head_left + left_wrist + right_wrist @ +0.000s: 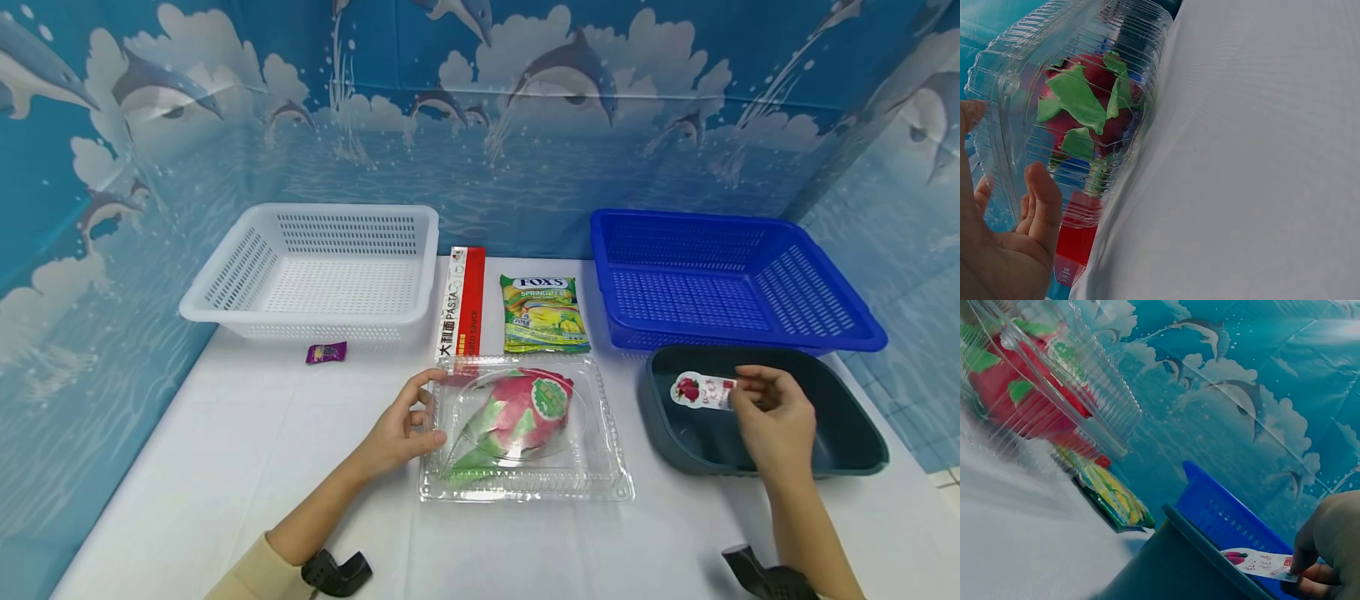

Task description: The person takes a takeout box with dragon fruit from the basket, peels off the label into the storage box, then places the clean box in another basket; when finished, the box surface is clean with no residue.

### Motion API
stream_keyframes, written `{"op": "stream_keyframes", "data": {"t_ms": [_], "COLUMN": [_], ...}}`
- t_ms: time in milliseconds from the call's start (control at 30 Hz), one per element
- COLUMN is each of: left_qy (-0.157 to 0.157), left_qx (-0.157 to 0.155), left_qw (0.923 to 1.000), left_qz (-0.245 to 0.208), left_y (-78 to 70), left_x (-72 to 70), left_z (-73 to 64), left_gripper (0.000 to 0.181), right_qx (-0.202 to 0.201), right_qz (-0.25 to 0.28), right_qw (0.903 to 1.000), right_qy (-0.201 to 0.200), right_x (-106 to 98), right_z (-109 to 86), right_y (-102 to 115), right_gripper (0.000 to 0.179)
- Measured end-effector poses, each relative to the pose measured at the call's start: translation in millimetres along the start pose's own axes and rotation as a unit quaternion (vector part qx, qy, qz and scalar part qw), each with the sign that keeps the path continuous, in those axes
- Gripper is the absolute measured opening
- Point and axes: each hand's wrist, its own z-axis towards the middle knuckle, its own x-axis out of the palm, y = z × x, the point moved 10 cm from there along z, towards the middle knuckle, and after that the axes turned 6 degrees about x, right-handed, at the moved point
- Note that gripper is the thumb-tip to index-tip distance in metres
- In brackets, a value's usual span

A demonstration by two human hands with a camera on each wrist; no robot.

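A clear plastic clamshell box stands closed on the table with a red and green dragon fruit inside. My left hand holds the box at its left side, fingers bent at the upper corner and thumb lower along the edge. In the left wrist view, the left hand reaches around that side of the box. My right hand pinches the right end of a white label with a dragon fruit picture, above a dark green basin. The right wrist view shows the label between thumb and fingers.
Behind the box lie a red and white pasta box and a green Fox's candy bag. A white basket stands back left, a blue basket back right. A small purple packet lies before the white basket.
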Motion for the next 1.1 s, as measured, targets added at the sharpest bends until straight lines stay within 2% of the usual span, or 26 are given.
{"op": "stream_keyframes", "data": {"t_ms": [100, 167, 267, 400, 500, 667, 933, 1100], "left_qy": [-0.002, -0.003, -0.003, -0.004, -0.007, -0.009, -0.010, -0.030], "left_qx": [-0.001, -0.001, -0.001, -0.002, -0.002, -0.001, -0.016, -0.034], "left_qw": [1.0000, 1.0000, 1.0000, 1.0000, 1.0000, 0.9999, 0.9998, 0.9986], "left_qz": [0.002, 0.002, 0.003, 0.001, 0.002, 0.008, 0.010, 0.025], "left_y": [0.0, -0.1, 0.1, 0.4, -0.1, -1.1, -1.6, 0.4], "left_x": [-0.4, -0.6, -0.8, -0.8, -0.9, -1.0, 4.0, 6.0], "left_z": [0.0, 0.0, -0.2, -0.5, -0.9, -0.9, -1.2, -0.8], "left_gripper": [0.075, 0.076, 0.076, 0.076, 0.076, 0.075, 0.067, 0.060], "right_qx": [-0.032, -0.042, -0.060, -0.083, -0.089, -0.083, -0.063, -0.060], "right_qz": [-0.052, -0.086, -0.130, -0.164, -0.185, -0.202, -0.214, -0.217], "right_qw": [0.9979, 0.9939, 0.9829, 0.9686, 0.9625, 0.9575, 0.9577, 0.9583], "right_qy": [0.022, 0.055, 0.116, 0.168, 0.178, 0.188, 0.183, 0.177], "right_x": [7, 13, 23, 29, 30, 31, 27, 26], "right_z": [6.4, 4.4, -7.1, -21.0, -25.4, -26.9, -25.9, -26.8], "right_y": [-10, -8, 6, 27, 33, 30, 25, 25], "right_gripper": [0.022, 0.025, 0.029, 0.029, 0.031, 0.039, 0.045, 0.045]}}
